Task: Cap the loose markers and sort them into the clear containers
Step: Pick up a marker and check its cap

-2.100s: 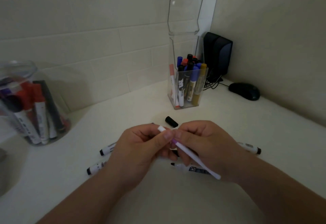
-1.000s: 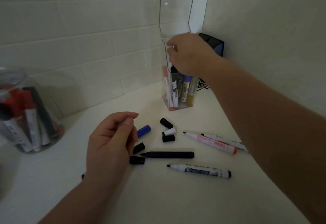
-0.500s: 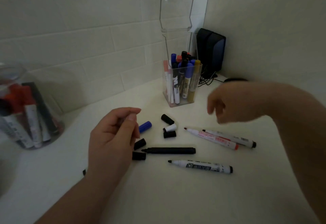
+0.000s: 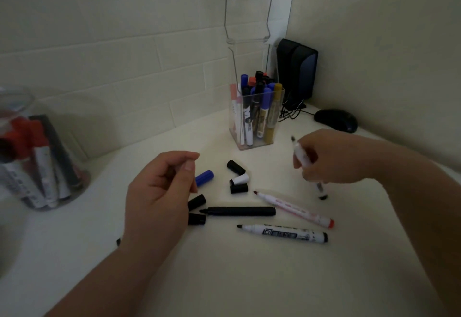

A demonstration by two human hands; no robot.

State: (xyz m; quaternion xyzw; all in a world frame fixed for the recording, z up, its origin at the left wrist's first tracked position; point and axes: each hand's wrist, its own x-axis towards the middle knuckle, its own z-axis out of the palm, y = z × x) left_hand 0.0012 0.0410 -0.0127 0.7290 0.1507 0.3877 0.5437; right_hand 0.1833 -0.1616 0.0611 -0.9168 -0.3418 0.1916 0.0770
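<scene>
Head view: a white marker is gripped by the right hand at the right of the table, nearly upright, bare dark tip up. The left hand is held above the middle of the table with fingers curled and thumb against forefinger; whether anything is pinched there cannot be told. Between the hands lie a blue cap, a white cap and several black caps. Near them, uncapped, lie a black marker, a red marker and a black-ended marker. The step in hand is judged to be capping the held marker. A black cap should probably be chosen to match its tip, lined up straight with the barrel and pressed until seated, the tip being kept off skin and table. Once capped, it can be dropped into the tall clear container at the far side or the round jar at the left.
</scene>
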